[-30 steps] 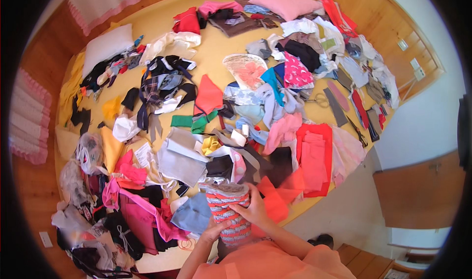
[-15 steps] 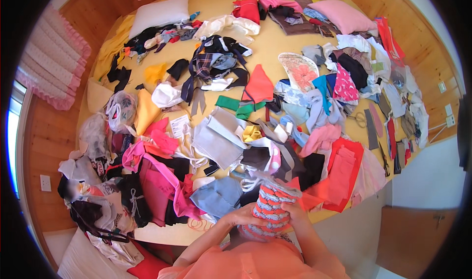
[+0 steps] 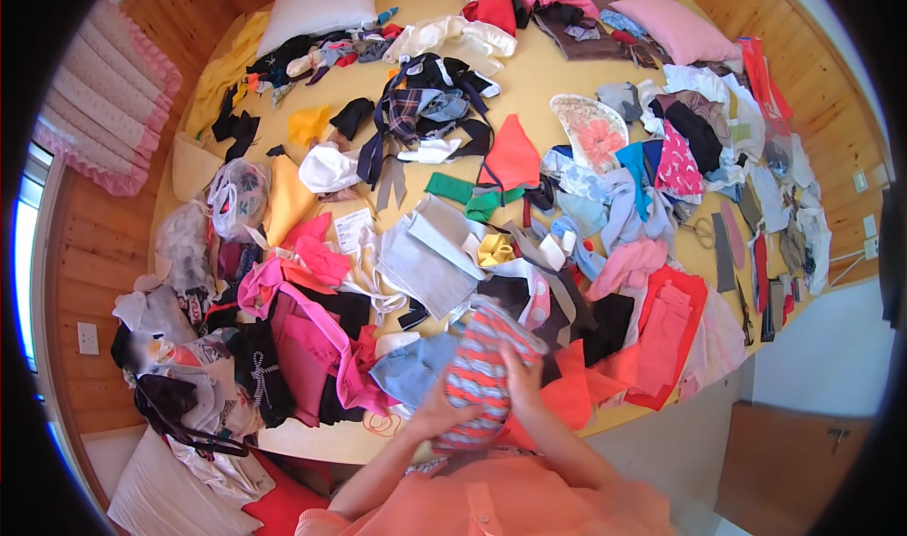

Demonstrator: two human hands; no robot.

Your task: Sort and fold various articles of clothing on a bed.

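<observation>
Head view: my left hand [image 3: 442,408] and right hand [image 3: 522,380] both clutch a red-and-grey striped cloth [image 3: 482,371] above the bed's [image 3: 397,2] near edge, where loosened fingers could drop it into the fabric pile [image 3: 444,262].

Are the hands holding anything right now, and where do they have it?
Yes. Both hands hold a red-and-grey striped cloth above the table edge: the left hand grips its lower left side, the right hand its right edge.
</observation>
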